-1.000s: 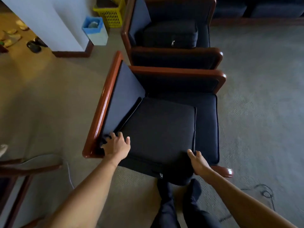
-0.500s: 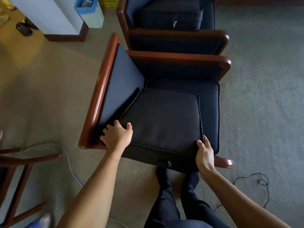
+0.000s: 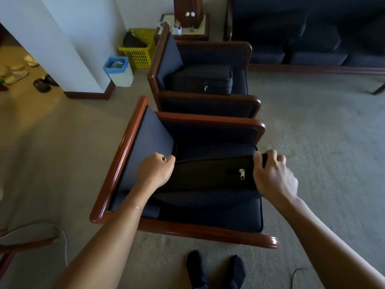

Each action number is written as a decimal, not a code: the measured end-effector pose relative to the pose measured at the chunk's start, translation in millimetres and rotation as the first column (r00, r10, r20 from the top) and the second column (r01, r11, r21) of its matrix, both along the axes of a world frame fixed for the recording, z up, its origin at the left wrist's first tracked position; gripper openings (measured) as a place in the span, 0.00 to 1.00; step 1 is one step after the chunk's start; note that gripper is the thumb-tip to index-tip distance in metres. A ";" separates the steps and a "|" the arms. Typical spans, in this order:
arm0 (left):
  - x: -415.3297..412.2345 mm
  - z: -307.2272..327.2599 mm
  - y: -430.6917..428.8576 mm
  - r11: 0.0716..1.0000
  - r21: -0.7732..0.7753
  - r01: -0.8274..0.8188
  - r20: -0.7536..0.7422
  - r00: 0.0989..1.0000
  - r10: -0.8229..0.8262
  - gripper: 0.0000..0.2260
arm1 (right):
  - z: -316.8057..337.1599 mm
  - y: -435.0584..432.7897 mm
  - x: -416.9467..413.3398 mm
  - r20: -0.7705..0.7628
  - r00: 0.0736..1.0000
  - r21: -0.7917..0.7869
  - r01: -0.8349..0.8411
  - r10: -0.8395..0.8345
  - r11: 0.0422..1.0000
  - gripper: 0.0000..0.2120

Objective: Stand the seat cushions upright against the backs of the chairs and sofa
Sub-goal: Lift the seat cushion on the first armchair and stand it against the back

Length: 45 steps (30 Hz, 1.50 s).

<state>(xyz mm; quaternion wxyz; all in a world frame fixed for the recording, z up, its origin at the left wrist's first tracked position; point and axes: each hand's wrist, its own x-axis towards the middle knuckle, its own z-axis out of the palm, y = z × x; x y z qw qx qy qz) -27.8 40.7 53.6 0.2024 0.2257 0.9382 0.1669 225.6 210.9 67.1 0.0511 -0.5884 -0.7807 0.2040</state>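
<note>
Seat cushion (image 3: 210,177) stands tilted up on the near chair (image 3: 116,163), zipper facing out, left hand (image 3: 155,172) and right hand (image 3: 273,176) both gripping its top edge.

Your left hand (image 3: 155,171) and right hand (image 3: 273,176) grip the top corners of the seat cushion (image 3: 210,178), raised on edge in the near chair (image 3: 125,157), zipper (image 3: 242,174) facing you.

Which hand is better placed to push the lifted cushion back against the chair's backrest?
Left, probably. The left hand grips the seat cushion at the corner beside the backrest. The right hand holds the far corner, on the chair's open front side.
</note>
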 end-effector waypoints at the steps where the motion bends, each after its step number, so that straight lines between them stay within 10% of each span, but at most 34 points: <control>1: 2.7 -0.6 -1.3 0.999 0.053 -0.010 0.042 0.999 0.008 0.25 | -4.3 -3.2 -8.2 0.104 0.992 0.036 -0.077 0.073 0.996 0.27; 5: -2.8 -21.6 -26.0 0.922 0.371 -0.113 0.252 0.968 0.018 0.20 | -12.7 -23.0 -37.4 0.160 0.874 0.193 -0.483 0.458 0.854 0.38; 8: -20.1 -47.8 -70.6 0.850 0.523 -0.056 0.365 0.916 -0.165 0.44 | -12.7 -24.0 -49.4 0.219 0.672 0.201 -0.741 0.708 0.641 0.52; 12: -28.8 -69.0 -101.0 0.883 0.454 0.120 0.389 0.865 -0.317 0.58 | -17.1 -4.6 -60.3 0.345 0.599 0.148 -0.795 0.723 0.588 0.64; 21: -12.7 -103.9 -58.1 0.913 0.405 0.048 0.493 0.830 -0.263 0.31 | -36.5 -1.4 -33.7 0.283 0.682 0.320 -0.730 0.674 0.604 0.55; 33: 47.1 -36.2 22.1 0.760 0.643 0.099 0.188 0.941 -0.282 0.39 | -22.7 67.4 45.5 -0.036 0.783 0.514 -0.518 0.621 0.684 0.50; 39: 96.2 29.6 114.0 0.696 0.589 0.410 -0.060 0.881 -0.469 0.38 | -50.4 120.6 108.4 -0.440 0.780 0.258 -0.365 0.445 0.895 0.52; 45: 169.8 -26.4 187.0 0.670 0.190 0.718 -0.251 0.695 -0.674 0.34 | -93.6 114.9 120.4 -0.779 0.621 -0.156 -0.334 0.092 0.930 0.56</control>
